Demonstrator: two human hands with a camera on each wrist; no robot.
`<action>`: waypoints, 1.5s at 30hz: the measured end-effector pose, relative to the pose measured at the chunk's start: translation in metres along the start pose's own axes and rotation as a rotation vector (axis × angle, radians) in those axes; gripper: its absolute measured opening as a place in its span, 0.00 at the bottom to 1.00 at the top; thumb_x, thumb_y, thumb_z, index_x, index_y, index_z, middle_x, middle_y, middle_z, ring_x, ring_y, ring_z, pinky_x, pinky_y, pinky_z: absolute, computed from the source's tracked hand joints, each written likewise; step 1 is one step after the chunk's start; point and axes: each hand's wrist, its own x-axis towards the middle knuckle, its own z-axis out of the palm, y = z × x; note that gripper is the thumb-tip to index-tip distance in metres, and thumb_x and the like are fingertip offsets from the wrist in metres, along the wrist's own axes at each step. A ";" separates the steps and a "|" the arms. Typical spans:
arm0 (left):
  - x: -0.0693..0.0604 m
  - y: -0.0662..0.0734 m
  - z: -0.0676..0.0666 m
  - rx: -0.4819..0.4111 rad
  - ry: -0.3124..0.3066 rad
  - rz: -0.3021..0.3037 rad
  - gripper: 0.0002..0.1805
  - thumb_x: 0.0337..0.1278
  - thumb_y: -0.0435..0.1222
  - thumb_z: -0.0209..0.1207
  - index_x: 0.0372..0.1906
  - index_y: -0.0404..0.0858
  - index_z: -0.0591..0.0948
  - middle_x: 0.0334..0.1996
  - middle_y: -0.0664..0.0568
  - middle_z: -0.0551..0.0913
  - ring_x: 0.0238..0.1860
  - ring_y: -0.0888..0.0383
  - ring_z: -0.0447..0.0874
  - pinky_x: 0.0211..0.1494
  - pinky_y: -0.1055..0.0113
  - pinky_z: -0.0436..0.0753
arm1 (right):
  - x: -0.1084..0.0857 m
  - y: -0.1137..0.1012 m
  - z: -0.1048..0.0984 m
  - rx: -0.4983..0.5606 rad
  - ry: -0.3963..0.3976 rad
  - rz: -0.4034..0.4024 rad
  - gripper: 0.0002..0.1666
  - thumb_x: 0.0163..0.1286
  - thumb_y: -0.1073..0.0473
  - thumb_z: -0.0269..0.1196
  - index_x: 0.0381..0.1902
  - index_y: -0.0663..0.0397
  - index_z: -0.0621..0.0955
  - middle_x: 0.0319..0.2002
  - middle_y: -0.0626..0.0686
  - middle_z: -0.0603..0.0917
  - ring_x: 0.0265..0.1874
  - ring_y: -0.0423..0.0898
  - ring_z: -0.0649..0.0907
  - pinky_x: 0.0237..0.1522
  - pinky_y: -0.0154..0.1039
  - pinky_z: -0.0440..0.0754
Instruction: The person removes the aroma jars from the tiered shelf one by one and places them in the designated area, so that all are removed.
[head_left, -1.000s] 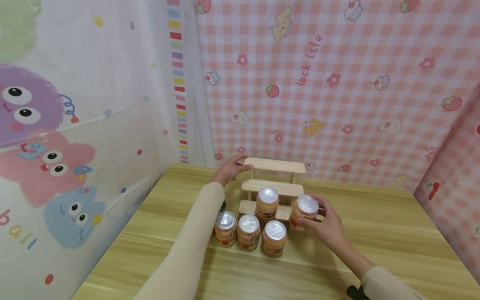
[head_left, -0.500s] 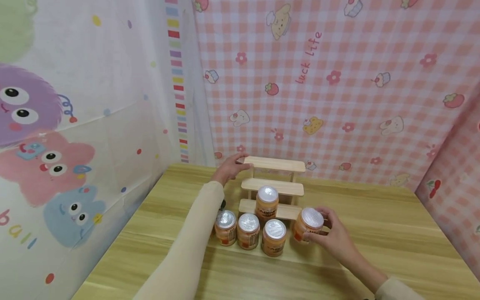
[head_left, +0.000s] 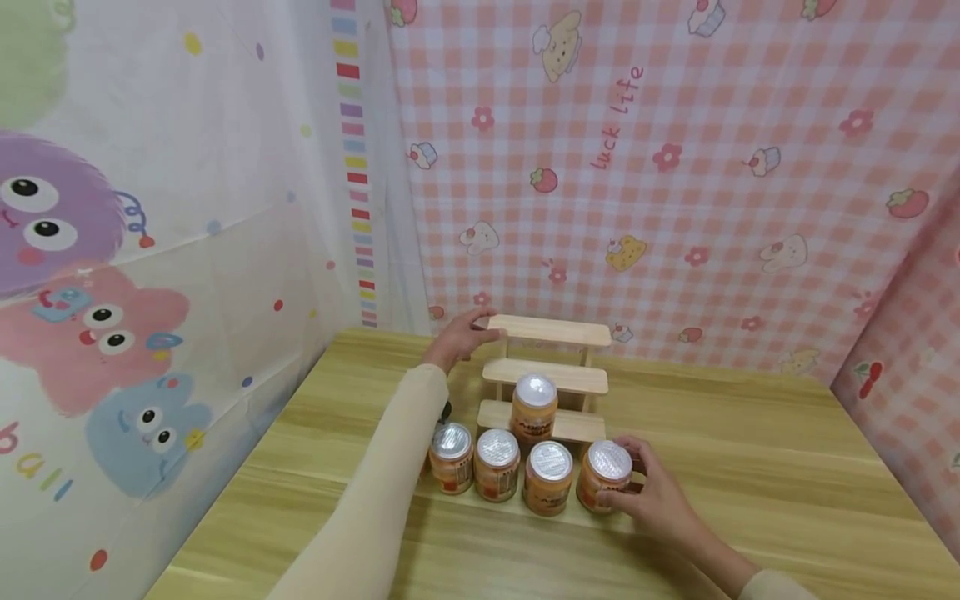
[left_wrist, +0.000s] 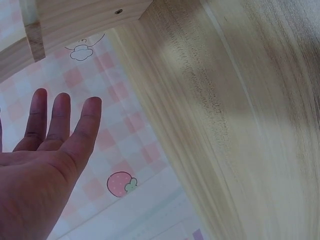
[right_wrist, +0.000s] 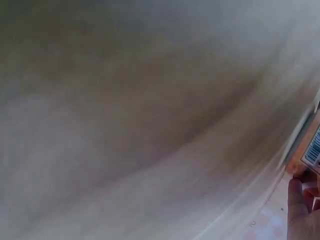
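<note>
At the right end of a front row of orange jars, my right hand (head_left: pixel 654 498) holds a jar (head_left: pixel 604 482) with a silver lid, thumb in front and fingers behind. That jar stands upright on the table, just right of another jar (head_left: pixel 548 477). My left hand (head_left: pixel 459 338) is at the left end of the top board of a three-step wooden stand (head_left: pixel 551 330), pinching it between thumb and forefinger. Its other fingers (left_wrist: pixel 61 117) extend apart from the wood in the left wrist view. On the lowest step stands one jar (head_left: pixel 535 410). The right wrist view is mostly blurred sleeve.
Two more jars, the left one (head_left: pixel 452 458) and the middle one (head_left: pixel 497 464), stand in the front row beside my left sleeve (head_left: pixel 375 492). The wood-grain table (head_left: pixel 750 467) meets a pink checked cloth (head_left: pixel 675 208) at the back and a white cartoon cloth (head_left: pixel 247 275) at left.
My right hand has brought its jar from beside the lowest step forward and down to the table, then slightly left into the row. The left hand has stayed at the stand.
</note>
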 end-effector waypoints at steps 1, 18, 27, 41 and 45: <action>0.000 0.001 0.000 -0.001 0.000 0.000 0.32 0.64 0.46 0.64 0.71 0.48 0.70 0.61 0.41 0.75 0.47 0.48 0.77 0.27 0.68 0.68 | 0.000 0.000 0.000 -0.008 -0.005 0.002 0.48 0.50 0.64 0.79 0.65 0.60 0.66 0.56 0.63 0.76 0.53 0.58 0.79 0.47 0.36 0.82; 0.004 0.002 0.000 0.051 0.028 0.040 0.32 0.63 0.48 0.64 0.70 0.48 0.71 0.59 0.41 0.77 0.47 0.51 0.76 0.26 0.69 0.68 | 0.016 -0.027 -0.007 -0.037 0.026 -0.144 0.44 0.67 0.60 0.67 0.74 0.61 0.58 0.67 0.69 0.66 0.67 0.65 0.66 0.64 0.65 0.63; 0.004 0.000 0.000 0.068 0.017 0.064 0.32 0.63 0.47 0.64 0.70 0.45 0.71 0.61 0.39 0.75 0.54 0.46 0.75 0.47 0.54 0.78 | 0.055 -0.072 0.017 0.030 0.007 -0.122 0.53 0.63 0.57 0.72 0.77 0.54 0.54 0.69 0.65 0.65 0.69 0.63 0.65 0.67 0.61 0.63; 0.003 -0.003 -0.001 0.091 0.011 0.087 0.32 0.64 0.47 0.64 0.69 0.44 0.72 0.65 0.40 0.73 0.62 0.44 0.73 0.58 0.51 0.76 | 0.078 -0.076 0.062 -0.015 -0.041 -0.076 0.55 0.57 0.63 0.76 0.75 0.55 0.58 0.64 0.62 0.71 0.59 0.57 0.75 0.59 0.56 0.74; 0.003 -0.002 -0.002 0.093 0.016 0.085 0.31 0.63 0.47 0.64 0.69 0.45 0.72 0.66 0.41 0.72 0.62 0.44 0.73 0.59 0.50 0.76 | 0.079 -0.077 0.065 -0.013 -0.023 -0.084 0.50 0.57 0.65 0.75 0.72 0.57 0.62 0.60 0.62 0.75 0.57 0.58 0.77 0.56 0.54 0.77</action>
